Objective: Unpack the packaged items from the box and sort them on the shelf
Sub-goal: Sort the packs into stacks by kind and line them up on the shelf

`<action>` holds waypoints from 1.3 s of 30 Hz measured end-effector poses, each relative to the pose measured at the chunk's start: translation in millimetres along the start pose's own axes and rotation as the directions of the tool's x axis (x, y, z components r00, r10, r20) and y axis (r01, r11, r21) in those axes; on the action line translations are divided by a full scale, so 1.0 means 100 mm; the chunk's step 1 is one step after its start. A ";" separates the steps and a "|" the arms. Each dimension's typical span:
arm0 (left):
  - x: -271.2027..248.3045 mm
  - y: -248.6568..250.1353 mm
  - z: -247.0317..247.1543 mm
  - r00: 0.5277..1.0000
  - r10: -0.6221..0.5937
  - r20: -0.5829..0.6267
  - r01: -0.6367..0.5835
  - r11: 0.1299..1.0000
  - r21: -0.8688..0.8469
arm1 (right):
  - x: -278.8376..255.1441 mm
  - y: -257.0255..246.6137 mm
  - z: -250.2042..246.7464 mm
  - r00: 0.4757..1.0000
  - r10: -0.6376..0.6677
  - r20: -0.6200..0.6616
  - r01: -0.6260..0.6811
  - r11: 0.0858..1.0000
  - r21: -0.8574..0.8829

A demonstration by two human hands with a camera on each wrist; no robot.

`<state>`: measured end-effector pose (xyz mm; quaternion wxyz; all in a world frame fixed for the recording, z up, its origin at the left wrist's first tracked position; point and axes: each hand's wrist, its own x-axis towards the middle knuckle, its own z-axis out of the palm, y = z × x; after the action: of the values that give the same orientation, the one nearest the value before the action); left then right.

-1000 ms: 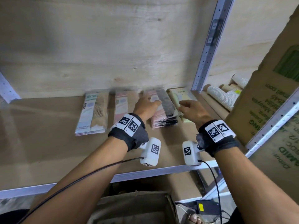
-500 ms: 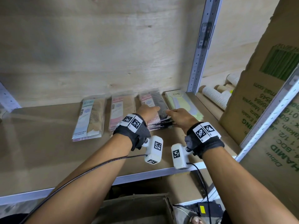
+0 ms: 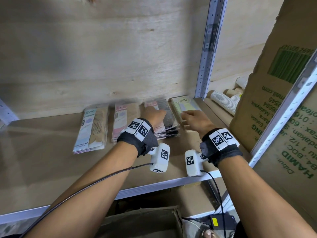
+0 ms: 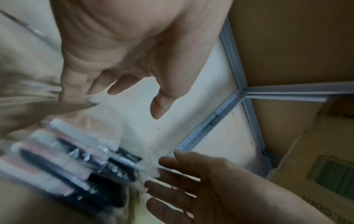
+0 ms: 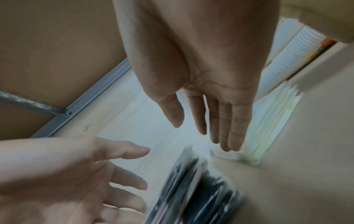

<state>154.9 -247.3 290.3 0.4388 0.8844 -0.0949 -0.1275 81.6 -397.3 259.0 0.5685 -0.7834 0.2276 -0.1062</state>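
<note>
Four stacks of flat packaged items lie in a row at the back of the shelf [image 3: 42, 162]. My left hand [image 3: 155, 114] hovers over the dark-and-pink stack [image 3: 169, 117], fingers relaxed and holding nothing. In the left wrist view this hand [image 4: 118, 97] hangs above the blurred stack [image 4: 76, 166]. My right hand [image 3: 188, 115] reaches with straight fingers to the left edge of the green-yellow stack [image 3: 186, 104]. In the right wrist view its fingertips [image 5: 229, 145] are near that stack [image 5: 272, 125]; I cannot tell if they touch.
A blue-and-tan stack [image 3: 91, 129] and a pink stack [image 3: 125, 117] lie further left. A grey upright post [image 3: 208, 48] bounds the bay. Paper cups [image 3: 223, 102] and a large printed carton [image 3: 283, 117] stand to the right. An open cardboard box [image 3: 137, 224] sits below.
Both hands have moved from the front end of the dark-and-pink stack toward the back of the shelf. The right hand has shifted right onto the green-yellow stack's edge.
</note>
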 end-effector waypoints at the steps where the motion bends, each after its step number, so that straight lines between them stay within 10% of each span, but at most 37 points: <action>1: -0.01 0.07 -0.02 0.999 0.034 -0.042 -0.031 0.997 0.076 | 0.02 0.01 -0.07 0.998 -0.002 -0.060 0.004 0.999 0.032; 7: 0.04 0.53 0.17 0.977 0.175 -0.119 -0.183 0.982 -0.055 | 0.13 0.14 -0.50 0.968 -0.034 -0.251 0.017 0.998 -0.067; 11: 0.16 0.72 0.49 0.998 0.050 0.026 -0.041 0.959 -0.280 | 0.14 0.23 -0.69 0.963 -0.012 -0.270 -0.037 0.983 -0.178; 39: 0.49 0.69 1.06 0.980 0.016 0.201 0.021 0.983 -0.180 | 0.22 0.43 -0.83 0.979 0.149 -0.140 -0.153 0.988 -0.019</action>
<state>165.4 -381.6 276.7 0.5053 0.8235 -0.1257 -0.2251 56.0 -488.5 244.2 0.5460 -0.7630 0.3268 -0.1135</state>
